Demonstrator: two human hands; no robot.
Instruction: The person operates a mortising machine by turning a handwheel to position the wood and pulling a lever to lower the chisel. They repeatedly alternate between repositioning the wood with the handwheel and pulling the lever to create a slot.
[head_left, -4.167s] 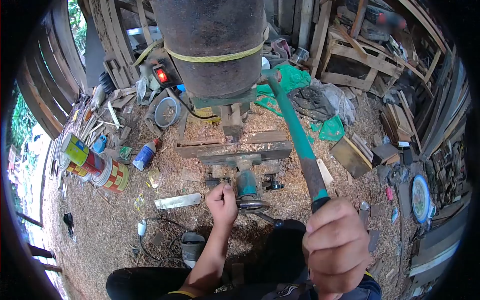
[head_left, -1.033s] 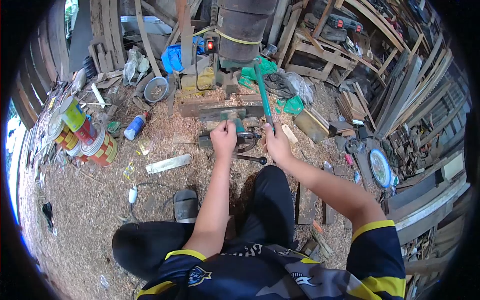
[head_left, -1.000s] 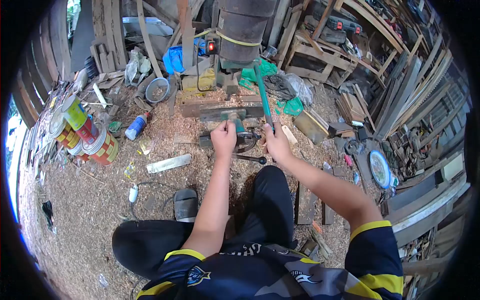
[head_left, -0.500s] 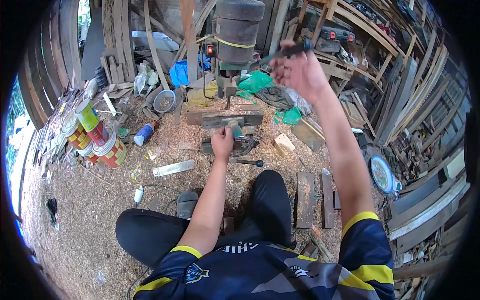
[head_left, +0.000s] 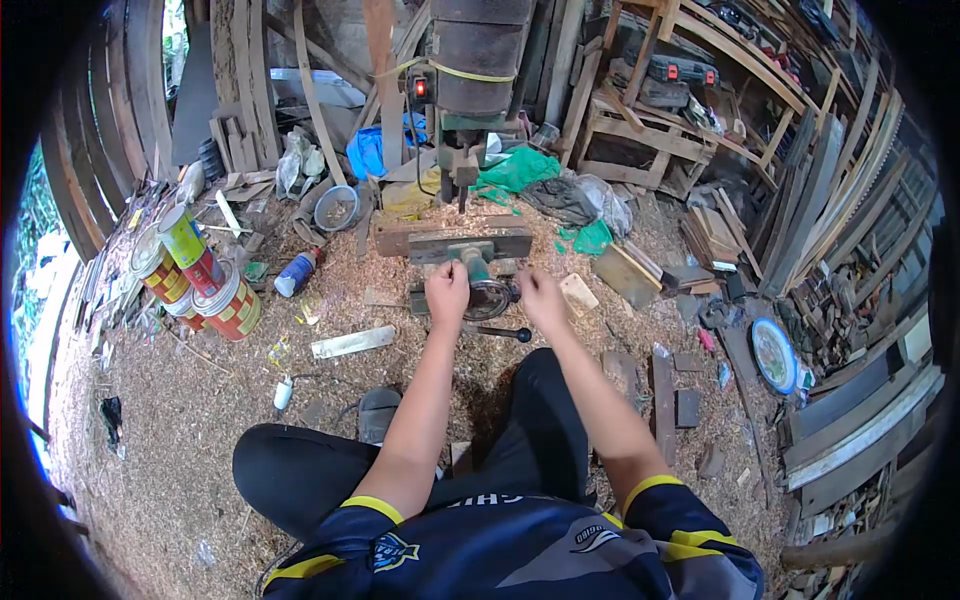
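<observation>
My left hand (head_left: pixel 447 290) is closed at the left side of the green clamp mechanism (head_left: pixel 473 262); what its fingers grip is too small to tell. My right hand (head_left: pixel 541 298) is closed on the right, by the knob of the round handwheel (head_left: pixel 489 298); its fingertips are partly hidden. A grey wooden board (head_left: pixel 512 243) lies across the machine just beyond both hands. Above the board the drill bit (head_left: pixel 462 200) points down from the drill press (head_left: pixel 478 60). A black-knobbed lever (head_left: pixel 522 335) sticks out below the wheel.
Stacked paint cans (head_left: pixel 228 305) and a blue bottle (head_left: pixel 295 272) stand or lie at left. A pale wood strip (head_left: pixel 353 342) is on the shavings. Wood blocks (head_left: pixel 578 293) and a board (head_left: pixel 626 275) lie at right. A red switch light (head_left: pixel 420 88) glows on the press.
My right hand has come down from the lever at the upper right of the press to beside the handwheel. My left hand stays near the clamp. The view has shifted slightly.
</observation>
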